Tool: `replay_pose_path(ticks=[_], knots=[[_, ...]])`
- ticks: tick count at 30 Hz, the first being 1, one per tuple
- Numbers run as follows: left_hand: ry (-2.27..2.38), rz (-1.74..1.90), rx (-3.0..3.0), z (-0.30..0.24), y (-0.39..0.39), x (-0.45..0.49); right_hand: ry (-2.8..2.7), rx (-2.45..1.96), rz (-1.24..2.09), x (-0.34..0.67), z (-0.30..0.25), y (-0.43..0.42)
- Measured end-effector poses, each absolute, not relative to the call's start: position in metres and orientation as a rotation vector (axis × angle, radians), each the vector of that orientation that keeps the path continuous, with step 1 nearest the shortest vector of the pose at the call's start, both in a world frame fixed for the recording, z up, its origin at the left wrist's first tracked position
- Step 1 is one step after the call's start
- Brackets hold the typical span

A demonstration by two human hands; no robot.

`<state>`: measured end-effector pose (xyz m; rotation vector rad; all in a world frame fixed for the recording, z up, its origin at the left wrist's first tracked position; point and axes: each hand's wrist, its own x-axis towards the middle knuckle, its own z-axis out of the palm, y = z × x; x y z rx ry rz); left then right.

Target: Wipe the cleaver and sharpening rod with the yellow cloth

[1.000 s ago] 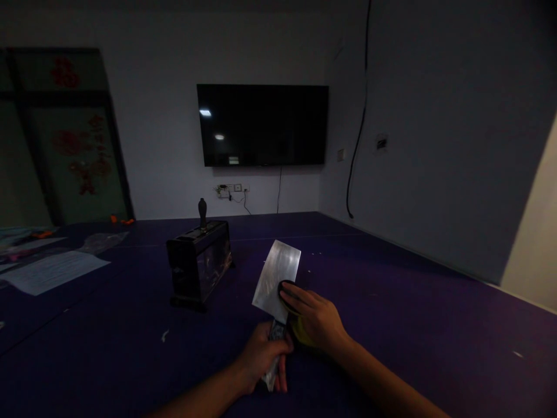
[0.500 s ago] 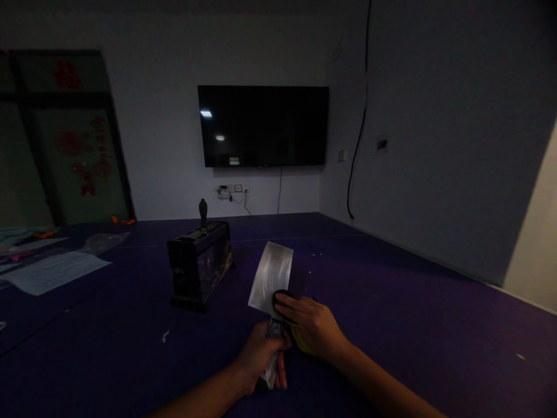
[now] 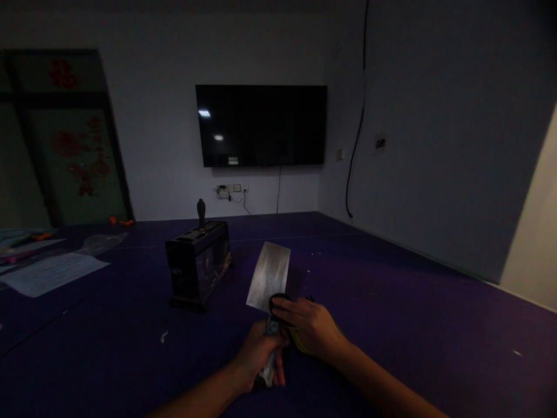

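Observation:
A cleaver (image 3: 268,276) with a broad grey metal blade points away from me, blade tilted up over the table. My left hand (image 3: 257,351) is closed around its pale handle (image 3: 268,368), which seems to have some wrapping or print on it. A dark, rounded thing with a yellow part (image 3: 302,342) sits under my right hand (image 3: 311,326). Its black end (image 3: 277,302) lies against the lower right of the blade, close to the handle. My right fingers are bent over this thing and hide most of it, so its kind does not show.
A black knife block (image 3: 195,264) with clear sides stands left of the cleaver, one dark handle (image 3: 201,213) rising from it. Papers (image 3: 54,274) and a plastic bag (image 3: 102,242) lie far left on the purple table (image 3: 391,325). White scraps (image 3: 163,337) are scattered about.
My right hand and the black-and-yellow thing have shifted slightly left and down along the blade. The cleaver has tilted a little left. The view has turned slightly.

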<state>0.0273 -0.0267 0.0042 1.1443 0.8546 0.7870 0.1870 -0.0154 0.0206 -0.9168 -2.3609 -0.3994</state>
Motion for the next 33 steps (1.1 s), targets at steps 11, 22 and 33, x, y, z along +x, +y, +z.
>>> replay_pose_path(ticks=[11,22,33], knots=[[0.850,0.756,1.183,-0.001,-0.024,0.026,-2.366,-0.933,-0.411,0.188,0.019,-0.013],[0.873,0.728,1.216,0.001,-0.027,0.027,-2.332,-0.972,-0.424,0.190,0.019,-0.013],[0.816,0.674,1.257,-0.010,-0.024,0.026,-2.110,-1.162,-0.557,0.196,0.020,-0.006]])
